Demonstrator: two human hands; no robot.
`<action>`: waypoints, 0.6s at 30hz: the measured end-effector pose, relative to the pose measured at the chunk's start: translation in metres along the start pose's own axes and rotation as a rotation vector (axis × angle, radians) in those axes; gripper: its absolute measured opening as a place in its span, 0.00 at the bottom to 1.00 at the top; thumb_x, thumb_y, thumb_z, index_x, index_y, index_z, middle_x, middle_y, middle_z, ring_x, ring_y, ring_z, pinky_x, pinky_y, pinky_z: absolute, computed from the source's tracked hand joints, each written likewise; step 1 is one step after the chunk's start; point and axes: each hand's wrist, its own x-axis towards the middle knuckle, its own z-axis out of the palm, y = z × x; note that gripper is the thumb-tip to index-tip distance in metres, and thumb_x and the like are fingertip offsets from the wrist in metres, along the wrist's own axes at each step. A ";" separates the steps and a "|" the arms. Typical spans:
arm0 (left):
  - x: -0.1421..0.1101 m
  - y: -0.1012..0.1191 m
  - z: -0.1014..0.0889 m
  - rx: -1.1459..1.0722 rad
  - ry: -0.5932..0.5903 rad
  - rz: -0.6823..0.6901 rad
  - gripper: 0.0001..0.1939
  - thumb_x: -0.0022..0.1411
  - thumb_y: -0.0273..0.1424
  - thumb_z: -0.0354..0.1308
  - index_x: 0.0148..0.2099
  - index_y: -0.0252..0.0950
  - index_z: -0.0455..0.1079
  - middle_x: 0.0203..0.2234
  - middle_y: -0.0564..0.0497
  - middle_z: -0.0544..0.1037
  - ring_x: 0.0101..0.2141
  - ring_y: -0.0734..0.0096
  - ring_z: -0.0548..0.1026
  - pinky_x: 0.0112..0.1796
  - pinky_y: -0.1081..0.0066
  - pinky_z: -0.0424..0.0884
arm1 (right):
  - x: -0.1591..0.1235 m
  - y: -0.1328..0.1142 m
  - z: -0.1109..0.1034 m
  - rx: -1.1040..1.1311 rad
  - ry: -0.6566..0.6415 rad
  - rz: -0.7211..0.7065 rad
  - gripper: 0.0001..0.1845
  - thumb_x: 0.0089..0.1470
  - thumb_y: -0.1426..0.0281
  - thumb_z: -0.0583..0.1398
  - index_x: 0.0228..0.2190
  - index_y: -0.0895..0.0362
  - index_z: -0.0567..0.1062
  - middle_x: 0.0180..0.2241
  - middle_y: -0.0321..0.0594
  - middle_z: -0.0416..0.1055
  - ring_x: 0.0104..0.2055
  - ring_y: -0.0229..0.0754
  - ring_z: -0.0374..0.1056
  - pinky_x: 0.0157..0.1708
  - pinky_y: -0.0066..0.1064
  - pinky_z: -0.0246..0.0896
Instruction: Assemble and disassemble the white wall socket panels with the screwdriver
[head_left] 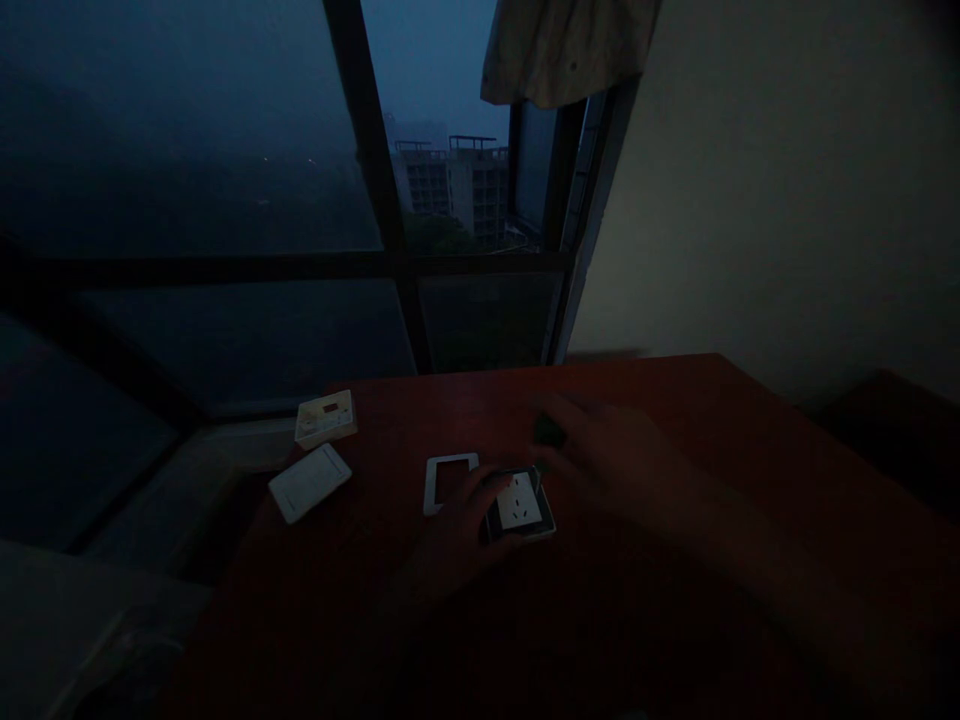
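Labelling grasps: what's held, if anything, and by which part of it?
Left hand: the socket, by its left side. Right hand: a dark-green object; too dark and blurred to tell which part.

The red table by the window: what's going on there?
A person is handling a wall socket on the red table. The left hand holds it at one side, while the right hand is raised beside it with what looks like a small dark green thing, too dim and blurred to name. A white frame lies just beyond the left hand. Farther left, a white panel and a pale box lie near the table's edge.
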 end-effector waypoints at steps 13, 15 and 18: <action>-0.001 -0.007 0.003 0.012 0.003 0.012 0.34 0.56 0.38 0.62 0.62 0.47 0.53 0.62 0.50 0.53 0.59 0.54 0.56 0.56 0.55 0.58 | 0.003 0.002 0.007 -0.064 0.078 0.198 0.16 0.58 0.61 0.52 0.46 0.54 0.66 0.39 0.45 0.74 0.33 0.46 0.71 0.30 0.33 0.60; -0.001 -0.007 0.003 0.009 0.001 0.004 0.34 0.55 0.38 0.62 0.62 0.47 0.54 0.62 0.50 0.53 0.59 0.54 0.56 0.56 0.55 0.58 | 0.003 0.001 0.009 -0.109 0.110 0.262 0.17 0.59 0.59 0.49 0.46 0.55 0.65 0.38 0.46 0.74 0.33 0.47 0.71 0.29 0.33 0.60; -0.001 -0.007 0.003 0.005 0.003 -0.007 0.34 0.56 0.38 0.62 0.62 0.46 0.54 0.62 0.49 0.53 0.59 0.54 0.56 0.56 0.56 0.58 | 0.002 0.002 0.008 0.104 0.096 0.112 0.16 0.58 0.68 0.51 0.49 0.56 0.62 0.42 0.45 0.71 0.39 0.44 0.70 0.33 0.32 0.62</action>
